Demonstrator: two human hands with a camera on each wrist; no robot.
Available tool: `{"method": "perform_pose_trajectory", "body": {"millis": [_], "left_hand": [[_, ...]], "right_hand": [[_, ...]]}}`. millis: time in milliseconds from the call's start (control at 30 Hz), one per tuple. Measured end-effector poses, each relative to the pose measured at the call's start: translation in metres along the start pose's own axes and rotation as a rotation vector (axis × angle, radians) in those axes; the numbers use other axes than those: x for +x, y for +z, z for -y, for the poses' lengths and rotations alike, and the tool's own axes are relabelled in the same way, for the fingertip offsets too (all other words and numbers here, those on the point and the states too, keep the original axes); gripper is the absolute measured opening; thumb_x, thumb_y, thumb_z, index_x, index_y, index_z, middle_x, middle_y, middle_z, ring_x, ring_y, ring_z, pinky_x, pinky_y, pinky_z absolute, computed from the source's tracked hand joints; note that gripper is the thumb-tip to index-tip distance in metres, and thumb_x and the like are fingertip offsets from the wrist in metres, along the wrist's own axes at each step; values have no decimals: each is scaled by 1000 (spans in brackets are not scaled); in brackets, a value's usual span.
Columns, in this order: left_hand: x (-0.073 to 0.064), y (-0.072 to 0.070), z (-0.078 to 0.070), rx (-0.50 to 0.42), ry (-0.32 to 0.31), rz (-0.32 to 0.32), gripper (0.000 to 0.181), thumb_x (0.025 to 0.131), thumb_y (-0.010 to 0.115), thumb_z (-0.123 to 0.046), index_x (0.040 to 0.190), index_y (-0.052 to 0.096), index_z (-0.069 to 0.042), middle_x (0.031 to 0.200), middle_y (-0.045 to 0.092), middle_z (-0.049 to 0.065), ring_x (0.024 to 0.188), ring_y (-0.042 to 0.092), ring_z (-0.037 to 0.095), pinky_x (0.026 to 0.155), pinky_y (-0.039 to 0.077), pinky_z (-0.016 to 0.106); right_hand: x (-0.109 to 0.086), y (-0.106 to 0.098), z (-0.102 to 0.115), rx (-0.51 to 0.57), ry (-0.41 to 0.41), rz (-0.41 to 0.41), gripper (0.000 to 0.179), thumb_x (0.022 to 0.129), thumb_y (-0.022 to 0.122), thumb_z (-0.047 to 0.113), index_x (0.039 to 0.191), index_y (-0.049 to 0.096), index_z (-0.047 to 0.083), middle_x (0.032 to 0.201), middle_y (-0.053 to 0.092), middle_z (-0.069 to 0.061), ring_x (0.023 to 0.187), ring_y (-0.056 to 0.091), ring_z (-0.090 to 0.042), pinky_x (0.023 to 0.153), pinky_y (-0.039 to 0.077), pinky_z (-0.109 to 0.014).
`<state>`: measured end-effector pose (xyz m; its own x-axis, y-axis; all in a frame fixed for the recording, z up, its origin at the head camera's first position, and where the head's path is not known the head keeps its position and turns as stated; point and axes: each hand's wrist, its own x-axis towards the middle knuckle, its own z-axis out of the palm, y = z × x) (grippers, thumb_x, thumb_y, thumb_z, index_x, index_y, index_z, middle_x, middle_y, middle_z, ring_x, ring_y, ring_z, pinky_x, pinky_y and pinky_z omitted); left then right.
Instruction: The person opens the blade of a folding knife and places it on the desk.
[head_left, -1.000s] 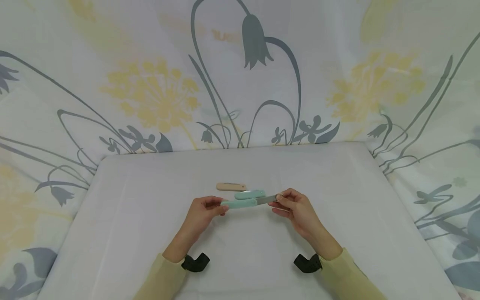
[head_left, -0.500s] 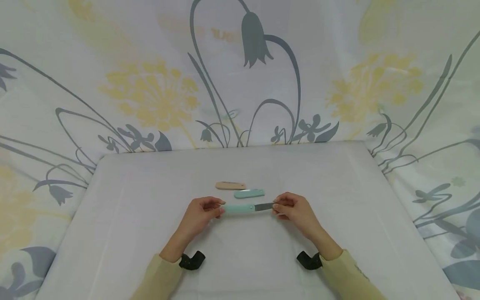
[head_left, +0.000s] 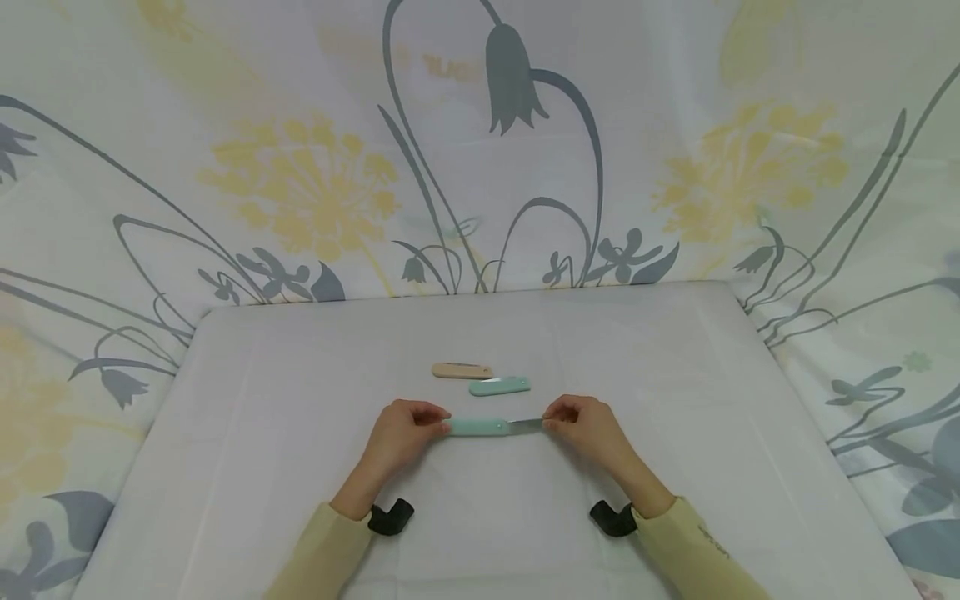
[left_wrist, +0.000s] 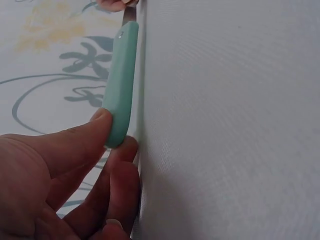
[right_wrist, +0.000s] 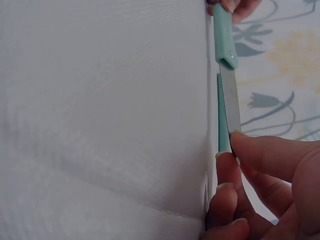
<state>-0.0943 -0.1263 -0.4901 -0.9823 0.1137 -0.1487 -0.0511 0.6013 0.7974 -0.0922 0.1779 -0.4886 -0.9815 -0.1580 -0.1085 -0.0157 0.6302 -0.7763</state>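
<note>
A folding knife with a mint-green handle and its steel blade swung out lies level between both hands, low over the white table. My left hand pinches the butt end of the handle between thumb and fingers. At the other end, my right hand pinches the blade near its tip, which the fingers hide. Just beyond, a second mint-green folding knife lies folded on the table. Behind it and slightly left rests a tan folding knife, also folded.
The white tabletop spreads around the hands. Floral-print fabric rises at the table's back edge and along both sides. Each wrist carries a black camera mount, such as the left one.
Both hands have brought the opened knife nearer to me and lower, away from the two folded ones. It has turned to lie more level across the view; the folded knives stay put.
</note>
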Motion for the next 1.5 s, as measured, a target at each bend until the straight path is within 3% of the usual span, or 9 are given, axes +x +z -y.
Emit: {"method": "perform_pose_trajectory", "body": {"millis": [333,567,833,1167,1500], "left_hand": [[3,1,-2,23,20,-11,10,81,82,-15,91,79,-14,75,64,-7,70,56,11,68,45,32],[3,-3,1,6,10,-7,14,82,82,-17,95,79,-17,78,66,-8,68,59,9,68,46,32],[6,-12,-1,-7,41,-4,14,85,78,-16,99,79,-19,85,68,-6,72,61,10,69,48,33],[28,-8,-17,-113,23,13,16,88,77,-20,102,78,-12,85,69,-3,74,61,16,65,48,31],[49,4,-27,-90,-1,5,19,88,78,-23,103,77,-12,95,72,-1,81,63,15,76,50,34]], "right_hand": [[1,1,1,27,37,7,13,81,80,3,91,74,9,80,64,2,75,54,-17,69,44,-32],[1,-2,0,7,45,5,15,83,79,6,96,77,10,89,67,2,80,55,-16,72,45,-33],[5,-9,-1,26,42,12,17,86,76,9,103,77,9,95,70,-1,82,58,-16,72,47,-33],[24,-11,6,54,44,-3,18,91,72,12,109,75,9,99,70,-3,86,60,-19,74,46,-34],[47,1,12,35,13,-25,20,90,74,11,109,75,6,95,69,-4,84,61,-19,73,47,-32]]}}
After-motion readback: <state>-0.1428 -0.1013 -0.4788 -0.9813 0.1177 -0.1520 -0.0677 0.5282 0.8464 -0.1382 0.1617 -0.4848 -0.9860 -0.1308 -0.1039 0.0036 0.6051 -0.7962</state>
